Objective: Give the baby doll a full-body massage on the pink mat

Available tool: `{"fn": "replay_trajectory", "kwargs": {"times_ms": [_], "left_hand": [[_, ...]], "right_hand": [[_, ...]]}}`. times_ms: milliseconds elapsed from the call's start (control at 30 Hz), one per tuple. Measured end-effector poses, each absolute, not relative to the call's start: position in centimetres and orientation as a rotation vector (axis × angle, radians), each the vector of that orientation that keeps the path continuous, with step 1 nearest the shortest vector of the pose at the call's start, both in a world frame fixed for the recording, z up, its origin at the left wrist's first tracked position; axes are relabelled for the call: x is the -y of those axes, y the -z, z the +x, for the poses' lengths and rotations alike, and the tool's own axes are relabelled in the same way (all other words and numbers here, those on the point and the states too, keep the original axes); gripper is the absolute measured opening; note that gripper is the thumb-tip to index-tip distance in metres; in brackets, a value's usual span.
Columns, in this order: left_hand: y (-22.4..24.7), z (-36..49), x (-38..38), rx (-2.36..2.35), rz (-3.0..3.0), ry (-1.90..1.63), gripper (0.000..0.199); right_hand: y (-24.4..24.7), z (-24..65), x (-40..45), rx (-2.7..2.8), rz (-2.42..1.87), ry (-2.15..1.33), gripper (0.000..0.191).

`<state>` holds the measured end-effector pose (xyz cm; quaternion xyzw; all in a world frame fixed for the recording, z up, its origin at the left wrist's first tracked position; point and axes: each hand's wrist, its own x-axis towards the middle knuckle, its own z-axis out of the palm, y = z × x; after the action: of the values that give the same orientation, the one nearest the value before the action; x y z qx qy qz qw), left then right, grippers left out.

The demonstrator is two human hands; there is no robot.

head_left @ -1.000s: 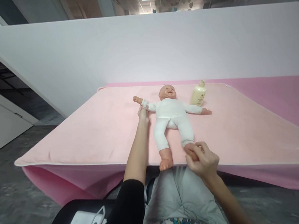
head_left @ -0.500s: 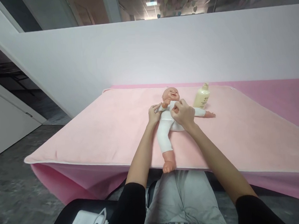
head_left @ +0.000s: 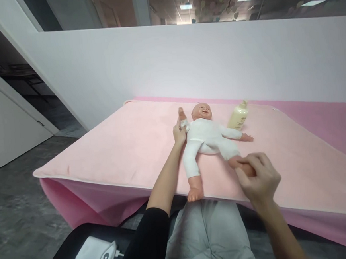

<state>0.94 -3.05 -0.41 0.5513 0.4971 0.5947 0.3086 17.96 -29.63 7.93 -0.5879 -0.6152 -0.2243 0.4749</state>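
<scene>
A baby doll [head_left: 204, 131] with a white cloth body lies face up on a pink padded mat [head_left: 117, 150]. My left hand [head_left: 179, 133] is closed around the doll's arm on the left, whose small hand points up past my fingers. Out to the right, my right hand [head_left: 260, 174] grips the doll's foot, with that leg stretched sideways. The doll's other leg lies straight toward me, its foot at the mat's front edge. Its other arm rests spread out near a pale yellow bottle [head_left: 238, 115].
A white wall [head_left: 167, 62] stands behind the mat, with a window above it. A deeper pink cloth [head_left: 85, 200] hangs below the mat. At lower left, a white device with a cable [head_left: 95, 253] sits on a black chair [head_left: 65, 253].
My right hand has moved from the doll's chest down and right to its foot. The doll's arm in my left hand has swung from across the chest out to the left.
</scene>
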Motion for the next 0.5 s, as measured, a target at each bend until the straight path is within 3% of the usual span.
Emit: {"fn": "replay_trajectory", "kwargs": {"times_ms": [133,267,500], "left_hand": [[-1.1,1.8,5.1,-1.438,2.106,-1.339,0.057],[-2.0,2.2,6.4,-1.463,2.312,-1.211,0.060],[-1.0,2.1,5.3,-1.499,1.844,-1.407,0.055]], "right_hand": [[-9.9,17.8,22.4,1.486,-1.505,0.523,0.010],[-8.5,18.0,17.7,1.538,-1.664,0.394,0.013],[-5.5,18.1,27.2,1.536,-1.530,0.589,0.009]]}}
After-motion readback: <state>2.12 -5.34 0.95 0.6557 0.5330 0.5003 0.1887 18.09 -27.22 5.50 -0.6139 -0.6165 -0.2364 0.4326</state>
